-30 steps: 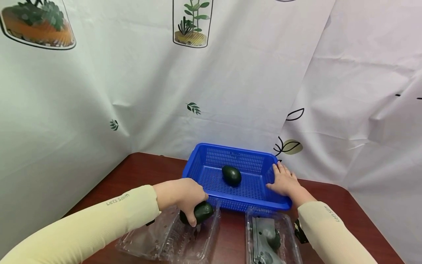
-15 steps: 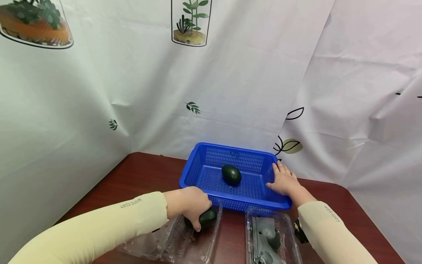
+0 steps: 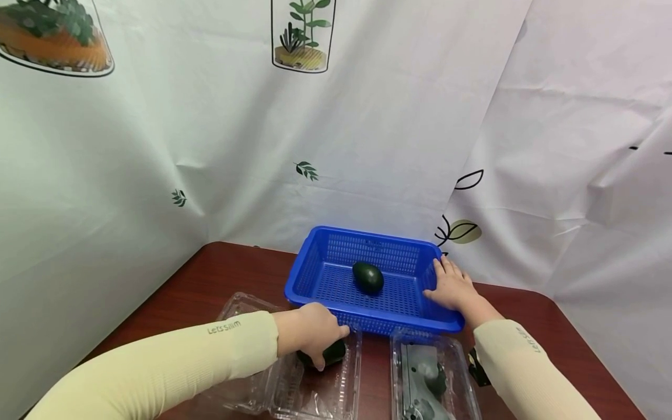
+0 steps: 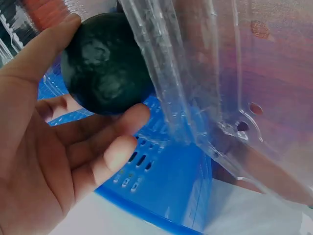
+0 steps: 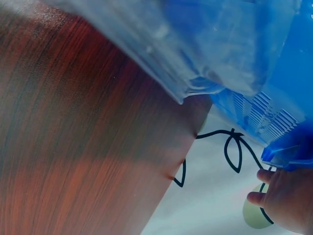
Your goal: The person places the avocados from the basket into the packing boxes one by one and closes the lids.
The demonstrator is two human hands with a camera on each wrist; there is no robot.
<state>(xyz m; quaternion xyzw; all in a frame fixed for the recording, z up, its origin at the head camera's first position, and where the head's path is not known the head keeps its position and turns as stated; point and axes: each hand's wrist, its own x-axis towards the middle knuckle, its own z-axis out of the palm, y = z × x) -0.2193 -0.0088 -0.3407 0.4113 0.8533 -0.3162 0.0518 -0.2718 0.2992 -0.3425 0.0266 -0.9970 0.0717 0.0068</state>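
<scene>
In the head view my left hand [image 3: 317, 332] grips a dark green avocado [image 3: 334, 353] low over an opened clear plastic clamshell box [image 3: 336, 402]. The left wrist view shows the avocado [image 4: 105, 63] between thumb and fingers, beside the clear plastic wall [image 4: 171, 73]. A second avocado [image 3: 368, 277] lies in the blue plastic basket [image 3: 367, 309]. My right hand [image 3: 452, 289] holds the basket's right rim, thumb on the inner side and fingers over the edge. Only part of that hand [image 5: 291, 198] appears in the right wrist view.
Right of the opened box stands another clear plastic box [image 3: 467, 379] with dark green and grey shapes inside, partly obscured by glare. Both boxes are in front of the basket on the brown table [image 3: 241, 265]. A white printed curtain [image 3: 367, 146] hangs behind.
My left hand has moved right and slightly down with the avocado, and the clamshell box has shifted right. The right hand has stayed at the basket's rim.
</scene>
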